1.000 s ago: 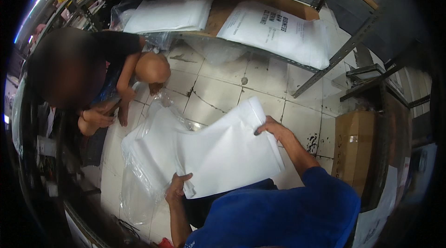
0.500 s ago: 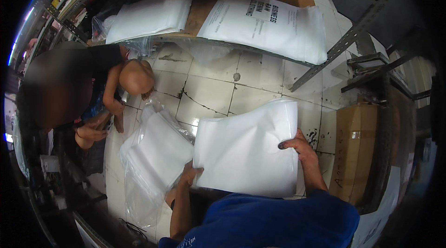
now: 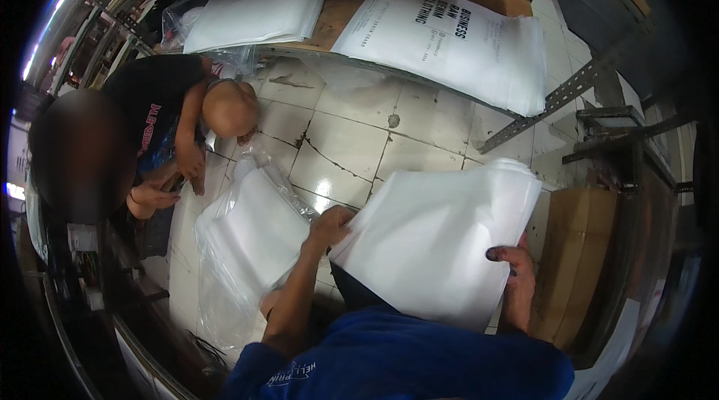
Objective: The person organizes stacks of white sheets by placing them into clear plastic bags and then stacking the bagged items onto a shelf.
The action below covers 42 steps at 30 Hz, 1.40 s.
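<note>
The white sheets (image 3: 434, 243) have shifted right; I see them lifted, right hand (image 3: 517, 267) clasping their right edge, left hand (image 3: 329, 226) at the left (its grip I can't tell), another pile (image 3: 251, 231) unlifted, left, amid clear plastic (image 3: 223, 314).

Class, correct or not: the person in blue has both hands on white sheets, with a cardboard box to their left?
Wrong side: the head view shows the cardboard box to their right. The left hand and right hand are on white sheets.
</note>
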Motion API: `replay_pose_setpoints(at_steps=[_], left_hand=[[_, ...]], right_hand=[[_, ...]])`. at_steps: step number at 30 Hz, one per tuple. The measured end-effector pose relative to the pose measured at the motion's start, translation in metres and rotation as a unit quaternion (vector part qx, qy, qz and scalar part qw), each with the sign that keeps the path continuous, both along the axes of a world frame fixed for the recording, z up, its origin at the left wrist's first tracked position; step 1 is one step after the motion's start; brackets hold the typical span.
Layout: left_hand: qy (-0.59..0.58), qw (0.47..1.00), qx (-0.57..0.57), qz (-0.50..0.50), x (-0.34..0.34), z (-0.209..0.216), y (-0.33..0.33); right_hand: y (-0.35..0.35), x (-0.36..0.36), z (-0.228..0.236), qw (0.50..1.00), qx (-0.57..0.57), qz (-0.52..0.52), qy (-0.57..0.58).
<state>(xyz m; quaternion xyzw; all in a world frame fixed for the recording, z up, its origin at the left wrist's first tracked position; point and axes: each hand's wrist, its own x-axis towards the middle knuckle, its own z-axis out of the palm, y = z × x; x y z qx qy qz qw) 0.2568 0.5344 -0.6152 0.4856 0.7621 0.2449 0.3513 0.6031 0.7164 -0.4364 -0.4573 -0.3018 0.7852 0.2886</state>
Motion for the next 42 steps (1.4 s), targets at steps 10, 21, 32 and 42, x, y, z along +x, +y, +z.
replay_pose_setpoints(at_steps=[10,21,32,42], left_hand=[[0.041,0.883,0.352,0.307,-0.103,0.115,0.224],[0.01,0.926,0.269,0.266,-0.028,0.044,0.18],[-0.1,0.96,0.248,0.087,0.07,0.057,0.171],[-0.175,0.957,0.229,0.038,0.088,0.079,0.177]], right_hand=[[0.002,0.033,-0.006,0.996,0.024,-0.064,0.06],[-0.005,0.032,0.008,0.987,0.035,-0.157,-0.011],[-0.002,0.043,-0.019,0.988,0.011,-0.153,-0.008],[-0.004,0.049,-0.028,0.992,0.03,-0.119,0.03]])
